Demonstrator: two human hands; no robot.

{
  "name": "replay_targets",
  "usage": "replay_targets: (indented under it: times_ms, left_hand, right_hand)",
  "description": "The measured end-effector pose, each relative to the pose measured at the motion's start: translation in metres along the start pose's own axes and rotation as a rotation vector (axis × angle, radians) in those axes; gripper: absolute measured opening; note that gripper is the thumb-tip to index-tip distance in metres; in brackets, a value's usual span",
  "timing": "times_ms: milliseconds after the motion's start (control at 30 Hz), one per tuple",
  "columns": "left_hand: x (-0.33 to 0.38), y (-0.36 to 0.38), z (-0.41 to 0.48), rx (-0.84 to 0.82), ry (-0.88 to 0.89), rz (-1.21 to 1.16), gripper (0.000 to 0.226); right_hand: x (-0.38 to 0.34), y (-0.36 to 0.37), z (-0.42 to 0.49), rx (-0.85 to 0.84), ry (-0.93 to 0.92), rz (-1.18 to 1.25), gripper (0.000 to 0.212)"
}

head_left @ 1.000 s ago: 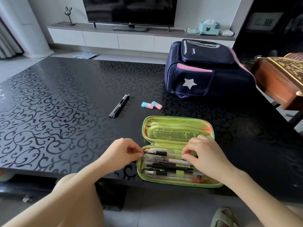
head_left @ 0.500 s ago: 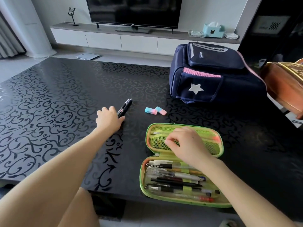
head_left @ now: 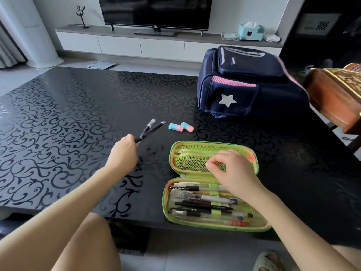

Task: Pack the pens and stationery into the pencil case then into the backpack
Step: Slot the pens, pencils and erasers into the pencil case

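Pens [head_left: 151, 130] held in left grip [head_left: 125, 151]; right grip [head_left: 232, 169] above pencil case [head_left: 195, 142], closure unclear.

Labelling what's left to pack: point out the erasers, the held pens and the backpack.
erasers [head_left: 175, 127], head view, left eraser's top.
pens [head_left: 151, 131], head view, black barrel.
backpack [head_left: 227, 100], head view, silver star.

Glossy black counter [head_left: 68, 114] with the swirly vine print is carrying a navy backpack [head_left: 244, 90] at the far right, two pink-and-blue erasers [head_left: 175, 127] lying side by side near the middle, and a green pencil case [head_left: 187, 159] lying open by the near edge.
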State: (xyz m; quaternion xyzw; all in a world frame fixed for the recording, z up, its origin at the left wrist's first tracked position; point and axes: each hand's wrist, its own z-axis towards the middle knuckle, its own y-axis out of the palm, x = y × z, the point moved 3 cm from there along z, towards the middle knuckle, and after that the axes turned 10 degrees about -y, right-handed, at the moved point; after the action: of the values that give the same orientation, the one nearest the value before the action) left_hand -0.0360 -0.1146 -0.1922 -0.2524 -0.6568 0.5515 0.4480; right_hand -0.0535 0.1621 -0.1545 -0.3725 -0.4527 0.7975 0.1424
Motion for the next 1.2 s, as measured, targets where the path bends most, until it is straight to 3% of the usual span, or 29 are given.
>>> replay_targets:
  times_ms: [167, 267, 433, 633, 833, 1200]
  left_hand:
    - [0.038, -0.017, -0.096, 0.116, 0.638, -0.1, 0.021]
    - [0.05, -0.005, -0.126, 0.035, 0.775, -0.03, 0.027]
    - [0.059, 0.012, -0.131, -0.012, 0.782, 0.067, 0.011]
    - [0.07, 0.004, -0.131, -0.104, 0.638, -0.041, 0.027]
    - [0.071, 0.0, -0.131, -0.138, 0.597, -0.124, 0.03]
    - [0.064, 0.001, -0.134, -0.009, 0.61, -0.104, 0.016]
  right_hand:
    - [-0.001, -0.025, -0.023, 0.113, 0.096, 0.171, 0.039]
    - [0.004, -0.033, -0.034, 0.107, 0.153, 0.206, 0.036]
    - [0.009, -0.032, -0.052, 0.002, 0.182, 0.133, 0.029]
    - [0.001, -0.008, -0.068, -0.161, 0.073, -0.013, 0.027]
    - [0.004, -0.008, -0.058, -0.083, 0.105, -0.006, 0.015]
    - [0.006, -0.007, -0.062, 0.064, 0.1, 0.066, 0.01]
